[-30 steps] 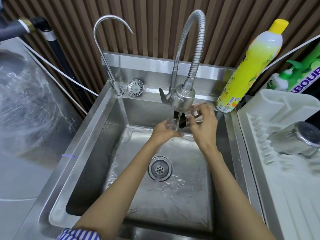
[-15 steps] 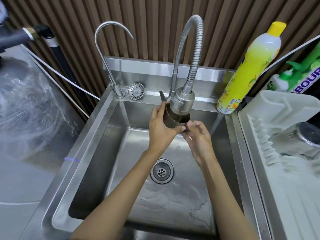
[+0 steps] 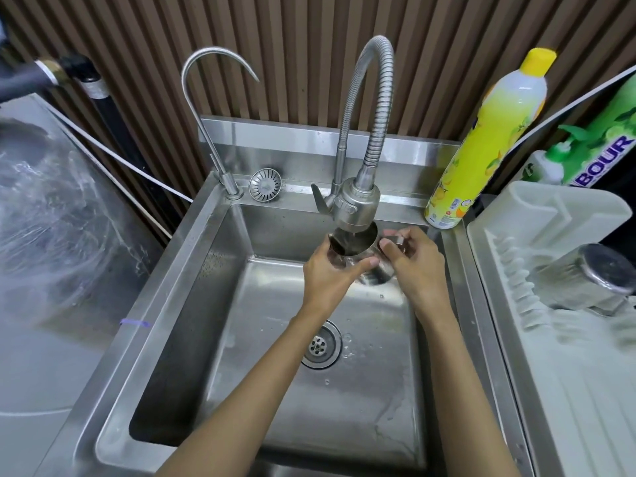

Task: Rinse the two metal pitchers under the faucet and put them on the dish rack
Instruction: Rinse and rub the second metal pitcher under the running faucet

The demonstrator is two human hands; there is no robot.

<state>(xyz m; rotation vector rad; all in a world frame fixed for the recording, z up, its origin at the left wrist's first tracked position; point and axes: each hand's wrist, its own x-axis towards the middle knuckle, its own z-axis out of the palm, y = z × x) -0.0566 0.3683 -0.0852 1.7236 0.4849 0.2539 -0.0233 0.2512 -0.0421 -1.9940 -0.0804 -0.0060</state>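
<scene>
Two hands on one metal pitcher: you are holding it at the sink's twelve o'clock, mouth up, just beneath the faucet head. Your left hand is wrapping its nine o'clock side, fingers curled round the wall; your right hand is pinching the handle at three o'clock. The faucet head is covering part of the rim, and your hands are hiding most of the body. The other pitcher is lying tilted on the dish rack at three o'clock, blurred.
</scene>
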